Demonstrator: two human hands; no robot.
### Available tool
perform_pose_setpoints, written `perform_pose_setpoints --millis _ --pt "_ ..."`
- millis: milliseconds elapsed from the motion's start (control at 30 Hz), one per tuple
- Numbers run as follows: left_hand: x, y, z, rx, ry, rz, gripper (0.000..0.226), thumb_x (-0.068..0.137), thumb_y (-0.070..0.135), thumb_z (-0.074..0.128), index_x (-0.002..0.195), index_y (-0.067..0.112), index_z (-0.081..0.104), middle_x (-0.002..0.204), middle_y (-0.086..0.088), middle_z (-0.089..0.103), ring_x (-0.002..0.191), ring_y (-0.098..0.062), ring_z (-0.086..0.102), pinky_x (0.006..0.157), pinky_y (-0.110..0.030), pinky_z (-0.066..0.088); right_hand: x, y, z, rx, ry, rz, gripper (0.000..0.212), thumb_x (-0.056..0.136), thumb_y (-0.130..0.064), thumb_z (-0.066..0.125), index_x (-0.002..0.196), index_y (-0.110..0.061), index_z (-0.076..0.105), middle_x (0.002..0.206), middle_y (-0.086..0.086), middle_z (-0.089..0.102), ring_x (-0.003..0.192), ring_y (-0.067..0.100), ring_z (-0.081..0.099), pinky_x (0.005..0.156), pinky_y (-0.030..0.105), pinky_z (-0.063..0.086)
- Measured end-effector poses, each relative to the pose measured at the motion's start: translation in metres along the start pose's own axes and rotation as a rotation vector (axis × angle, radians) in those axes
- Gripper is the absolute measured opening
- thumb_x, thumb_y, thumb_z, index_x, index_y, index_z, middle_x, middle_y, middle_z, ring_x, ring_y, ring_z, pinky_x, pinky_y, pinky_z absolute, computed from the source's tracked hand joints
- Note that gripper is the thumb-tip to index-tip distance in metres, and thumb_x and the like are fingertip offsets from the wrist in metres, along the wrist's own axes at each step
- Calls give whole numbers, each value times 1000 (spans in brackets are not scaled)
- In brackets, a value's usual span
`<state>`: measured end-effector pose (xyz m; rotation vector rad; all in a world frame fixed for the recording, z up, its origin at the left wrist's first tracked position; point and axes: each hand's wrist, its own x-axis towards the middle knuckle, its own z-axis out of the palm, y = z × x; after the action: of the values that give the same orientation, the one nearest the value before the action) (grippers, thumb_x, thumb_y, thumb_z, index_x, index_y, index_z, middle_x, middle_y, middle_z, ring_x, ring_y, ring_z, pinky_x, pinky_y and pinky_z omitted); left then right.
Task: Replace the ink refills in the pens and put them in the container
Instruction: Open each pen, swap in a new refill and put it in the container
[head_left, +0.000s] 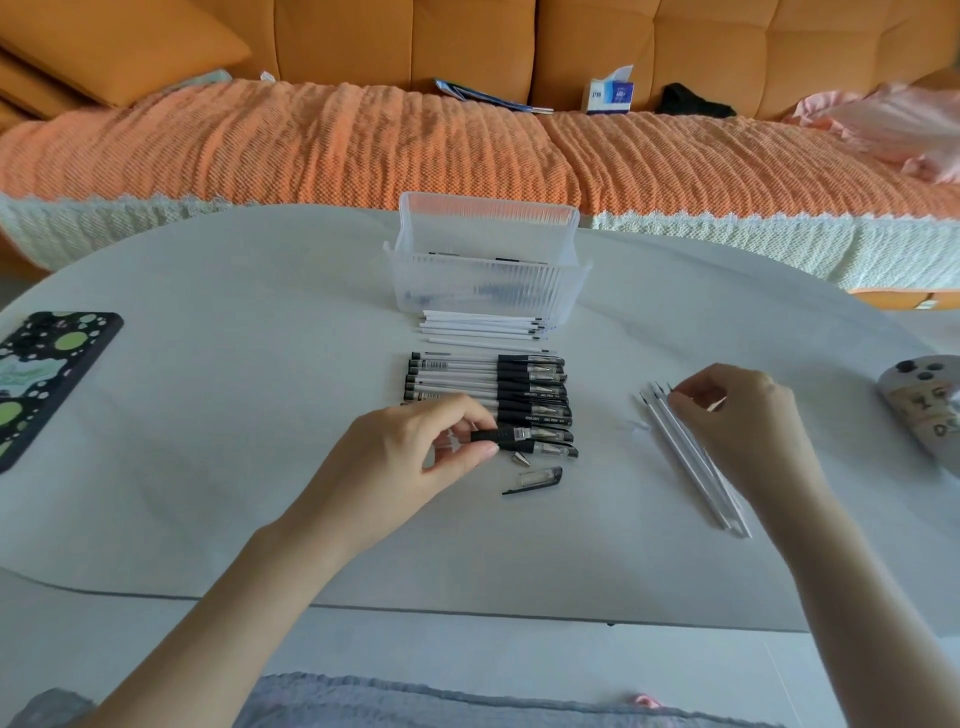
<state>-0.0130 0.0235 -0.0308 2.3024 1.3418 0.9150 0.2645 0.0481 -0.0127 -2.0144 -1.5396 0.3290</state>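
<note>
Both forearms reach forward from the near edge over the white worktop (260, 322), the left angled in from the lower left, the right coming in from the lower right with its wrist bent and its knuckles up. One clear ribbed container (488, 260) stands at the far middle, with dark pens dimly showing through its wall. Just in front of it lies a stack of white refills (483, 327), roughly eight. Nearer is a row of pens (519, 387), about nine, capped and lying side by side. One loose cap (540, 478) and one metal tip (519, 459) lie just beside the row's near end. About four loose refills (691, 462) lie slanted to the right. The left hand (415, 447) pinches an uncapped pen (498, 435) by its black grip between thumb and fingertips. The right hand (737, 415) curls its fingers onto the pointed ends of the loose refills; whether it pinches one I cannot tell.
</note>
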Motion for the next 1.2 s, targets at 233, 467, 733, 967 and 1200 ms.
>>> perform_pose_setpoints --millis 233,467,733,967,1200 --pt "-1 -4 1 -24 -19 -7 24 82 55 49 94 36 57 79 19 61 71 -2 57 62 -3 36 3 4 10 -71 -22 -18 6 81 -15 62 79 -13 67 72 1 61 66 21 53 51 25 35" --pt "-1 -6 -1 -15 -17 4 23 82 55 49 95 37 55 79 18 61 69 -4 58 62 -8 40 2 4 11 -79 -1 -42 5 80 -17 62 80 -16 67 73 -1 62 66 19 54 53 27 36" --pt "-2 -6 -3 -13 -13 11 20 83 52 53 94 37 56 79 18 61 67 1 53 59 -3 34 11 -21 25 12 -2 -274 9 82 -17 62 80 -23 67 78 -11 63 63 8 55 64 31 46" --pt "-1 -8 -4 -16 -3 0 25 82 55 47 95 36 56 79 19 61 68 -5 57 61 -11 41 54 -59 56 -75 -159 -370 11 87 -16 61 92 -17 71 89 -2 67 76 13 55 69 30 47" --pt "-1 -9 -7 -21 -3 5 24 83 54 48 97 37 56 79 17 60 71 -9 60 65 -19 46 77 -68 75 -145 -291 -307 8 83 -16 66 88 -18 72 90 -1 70 79 18 62 65 27 46"
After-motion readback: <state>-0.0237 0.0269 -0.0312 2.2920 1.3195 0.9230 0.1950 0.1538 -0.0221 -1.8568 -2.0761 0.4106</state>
